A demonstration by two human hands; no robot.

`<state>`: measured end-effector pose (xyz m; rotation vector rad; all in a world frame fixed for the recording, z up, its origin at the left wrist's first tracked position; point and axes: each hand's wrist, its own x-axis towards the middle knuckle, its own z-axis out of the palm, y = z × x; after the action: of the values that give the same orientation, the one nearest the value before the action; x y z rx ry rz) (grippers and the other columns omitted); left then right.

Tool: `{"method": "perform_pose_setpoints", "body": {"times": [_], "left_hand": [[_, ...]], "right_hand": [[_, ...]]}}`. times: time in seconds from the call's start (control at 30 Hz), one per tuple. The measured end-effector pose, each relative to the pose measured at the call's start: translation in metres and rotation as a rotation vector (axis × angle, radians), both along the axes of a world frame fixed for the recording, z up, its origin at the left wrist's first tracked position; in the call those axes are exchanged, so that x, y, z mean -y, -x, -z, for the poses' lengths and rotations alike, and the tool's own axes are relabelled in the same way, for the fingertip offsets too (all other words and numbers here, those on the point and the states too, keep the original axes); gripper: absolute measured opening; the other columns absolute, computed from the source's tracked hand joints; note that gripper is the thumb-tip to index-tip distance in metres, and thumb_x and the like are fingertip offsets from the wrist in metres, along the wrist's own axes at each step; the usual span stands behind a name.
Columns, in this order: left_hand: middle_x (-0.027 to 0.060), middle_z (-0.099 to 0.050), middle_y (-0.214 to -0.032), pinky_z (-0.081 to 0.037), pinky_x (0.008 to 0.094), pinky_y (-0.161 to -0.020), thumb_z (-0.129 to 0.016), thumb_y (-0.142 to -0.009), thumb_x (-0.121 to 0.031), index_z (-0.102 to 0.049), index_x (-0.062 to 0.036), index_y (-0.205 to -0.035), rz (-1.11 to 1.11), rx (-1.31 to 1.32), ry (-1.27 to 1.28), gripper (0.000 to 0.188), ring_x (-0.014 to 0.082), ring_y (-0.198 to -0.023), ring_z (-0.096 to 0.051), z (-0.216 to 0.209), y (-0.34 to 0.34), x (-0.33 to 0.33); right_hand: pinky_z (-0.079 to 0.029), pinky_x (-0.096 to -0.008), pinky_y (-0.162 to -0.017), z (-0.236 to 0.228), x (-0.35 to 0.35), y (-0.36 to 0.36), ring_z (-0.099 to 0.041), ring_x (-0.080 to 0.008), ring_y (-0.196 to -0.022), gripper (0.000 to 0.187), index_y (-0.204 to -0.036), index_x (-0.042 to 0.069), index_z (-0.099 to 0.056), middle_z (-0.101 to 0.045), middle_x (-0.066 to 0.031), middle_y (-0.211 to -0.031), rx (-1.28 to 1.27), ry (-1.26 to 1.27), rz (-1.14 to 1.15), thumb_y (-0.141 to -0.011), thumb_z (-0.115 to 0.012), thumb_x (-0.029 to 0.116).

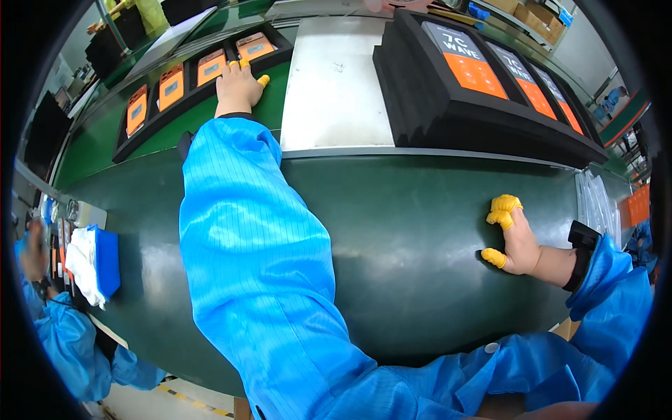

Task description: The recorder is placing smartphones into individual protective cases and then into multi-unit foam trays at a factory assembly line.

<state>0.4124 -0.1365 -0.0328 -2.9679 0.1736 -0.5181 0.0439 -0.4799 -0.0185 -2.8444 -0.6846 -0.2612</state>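
My left hand [238,87] reaches forward to a long black tray [192,89] at the far left, its fingertips at the near edge by an orange phone [211,67]. Its thumb is spread away from the fingers, and I see nothing held. More orange phones lie in the tray's slots, including one [171,87] to the left and another [255,46] to the right. My right hand [516,241] is over the dark green table [420,224], thumb and fingers apart, with nothing in it. Yellow finger covers sit on both hands' fingertips.
At the far right a thick black holder [434,105] bears three grey-and-orange packages [465,59], with a white board [332,87] beside it. Clear plastic sleeves [597,206] lie at the right. A blue bin [105,264] with white cloth stands left, near another person's blue sleeve [66,346].
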Motion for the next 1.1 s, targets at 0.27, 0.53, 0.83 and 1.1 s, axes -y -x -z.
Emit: {"method": "perform_pose_setpoints", "body": {"times": [0.27,0.53,0.83,1.1], "left_hand": [[0.014,-0.035,-0.129,-0.027,0.0377,-0.098,-0.04,-0.084,-0.044,-0.035,-0.0045,-0.126,0.125,0.031,-0.043,0.058,0.0304,-0.121,-0.028,0.006,-0.01,0.007],[0.0146,-0.033,-0.131,-0.026,0.0371,-0.099,-0.041,-0.084,-0.044,-0.033,-0.0039,-0.127,0.042,-0.18,-0.024,0.059,0.0289,-0.124,-0.025,-0.005,-0.008,0.014],[0.0151,-0.038,-0.126,-0.031,0.0395,-0.095,-0.05,-0.079,-0.046,-0.035,-0.0064,-0.126,-0.011,-0.089,-0.005,0.063,0.0319,-0.117,-0.034,-0.008,-0.009,0.004],[0.014,-0.045,-0.12,-0.035,0.0416,-0.091,-0.055,-0.076,-0.043,-0.043,-0.0103,-0.121,0.017,-0.007,0.091,0.057,0.0319,-0.113,-0.038,-0.009,-0.006,-0.006]], "right_hand": [[-0.034,-0.0437,-0.08,0.0,-0.004,-0.001,-0.04,-0.038,-0.09,0.05,-0.097,0.002,-0.041,-0.04,-0.0198,-0.097,0.004,-0.007,-0.004,-0.07,-0.061,0.039],[-0.034,-0.0437,-0.081,0.001,-0.003,-0.002,-0.04,-0.0379,-0.09,0.05,-0.097,0.002,-0.041,-0.04,-0.0197,-0.097,-0.001,-0.012,-0.022,-0.07,-0.061,0.039],[-0.034,-0.0433,-0.081,0.001,-0.002,-0.001,-0.04,-0.0376,-0.091,0.05,-0.097,0.002,-0.042,-0.04,-0.0198,-0.098,-0.005,-0.015,0.003,-0.07,-0.061,0.038],[-0.034,-0.0432,-0.08,0.001,-0.002,-0.001,-0.04,-0.0369,-0.09,0.048,-0.096,0.003,-0.042,-0.04,-0.019,-0.097,0.003,-0.03,0.0,-0.07,-0.061,0.038]]}}
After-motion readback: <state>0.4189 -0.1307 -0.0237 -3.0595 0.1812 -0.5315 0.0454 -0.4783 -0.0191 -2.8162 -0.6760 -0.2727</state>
